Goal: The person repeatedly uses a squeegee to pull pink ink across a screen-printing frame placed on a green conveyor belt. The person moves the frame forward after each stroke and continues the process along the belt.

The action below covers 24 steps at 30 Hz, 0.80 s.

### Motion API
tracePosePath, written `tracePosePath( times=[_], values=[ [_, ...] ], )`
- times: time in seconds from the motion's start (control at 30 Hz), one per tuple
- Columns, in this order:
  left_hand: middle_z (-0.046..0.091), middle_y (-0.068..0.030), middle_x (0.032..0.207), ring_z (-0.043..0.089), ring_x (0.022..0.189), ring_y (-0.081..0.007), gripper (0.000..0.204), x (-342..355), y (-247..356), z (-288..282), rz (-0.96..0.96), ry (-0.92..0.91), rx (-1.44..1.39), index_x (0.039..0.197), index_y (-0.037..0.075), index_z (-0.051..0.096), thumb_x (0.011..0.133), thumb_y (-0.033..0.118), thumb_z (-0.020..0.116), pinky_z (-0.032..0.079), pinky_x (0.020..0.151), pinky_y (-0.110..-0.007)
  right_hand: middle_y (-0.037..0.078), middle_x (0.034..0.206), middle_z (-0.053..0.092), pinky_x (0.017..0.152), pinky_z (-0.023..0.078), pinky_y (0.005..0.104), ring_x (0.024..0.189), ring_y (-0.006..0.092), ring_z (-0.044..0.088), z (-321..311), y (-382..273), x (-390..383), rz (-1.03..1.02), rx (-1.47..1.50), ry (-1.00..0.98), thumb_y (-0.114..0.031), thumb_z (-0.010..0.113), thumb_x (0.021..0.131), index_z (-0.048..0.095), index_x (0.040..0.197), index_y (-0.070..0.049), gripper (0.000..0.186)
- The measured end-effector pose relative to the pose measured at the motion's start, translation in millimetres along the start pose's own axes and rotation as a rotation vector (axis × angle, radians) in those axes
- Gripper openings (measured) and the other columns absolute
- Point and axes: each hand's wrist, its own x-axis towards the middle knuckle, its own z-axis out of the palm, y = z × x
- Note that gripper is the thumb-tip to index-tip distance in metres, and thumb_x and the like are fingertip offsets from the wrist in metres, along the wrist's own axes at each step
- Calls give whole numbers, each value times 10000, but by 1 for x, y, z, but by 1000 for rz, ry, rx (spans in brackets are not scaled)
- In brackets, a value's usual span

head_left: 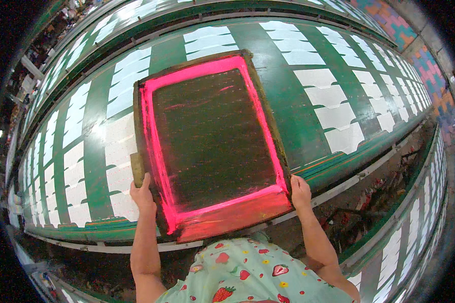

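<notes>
A large screen printing frame [212, 136] with a dark mesh and a bright pink border is held out in front of me, tilted, over a long green table [280, 106]. My left hand [143, 194] is closed on its left edge, near the lower corner. Just above those fingers a short wooden piece [136, 169] sticks out; whether it belongs to the frame I cannot tell. My right hand [301, 193] grips the lower right edge. White cut fabric pieces [333, 108] lie in rows on the table, some hidden behind the frame.
Another long table [111, 28] with white pieces runs along the far side, and one more [389, 257] lies at the lower right. A rail [338, 194] follows the near table edge. Colourful floor tiles [389, 22] show at the upper right.
</notes>
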Motion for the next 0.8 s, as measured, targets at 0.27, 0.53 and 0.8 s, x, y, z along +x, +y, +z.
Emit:
tracePosePath(
  times=[0.27, 0.53, 0.8],
  values=[
    [754, -81, 1084, 688, 958, -191, 337, -53, -19, 75, -32, 36, 29, 1199, -23, 737, 949, 156, 876, 548, 849, -375, 223, 1266, 781, 1067, 544, 462, 1211, 379, 734, -66, 57, 46, 69, -5, 8, -418, 559, 1152, 760, 1318, -4, 488],
    [765, -96, 1152, 689, 1012, -190, 356, -66, -23, 96, 19, -3, 6, 1255, -30, 732, 977, 153, 856, 544, 919, -367, 215, 1281, 776, 1063, 549, 436, 1208, 352, 735, -95, 61, 57, 77, 84, -73, -305, 617, 1136, 756, 1310, 29, 401],
    [751, -176, 1186, 686, 1056, -284, 531, -60, -31, 94, 29, 34, 227, 1245, -72, 728, 928, 313, 909, 540, 956, -432, 159, 1365, 715, 1101, 534, 522, 1288, 379, 670, -107, -21, 13, -645, -420, -58, -227, 783, 963, 710, 1408, -70, 477]
  ],
)
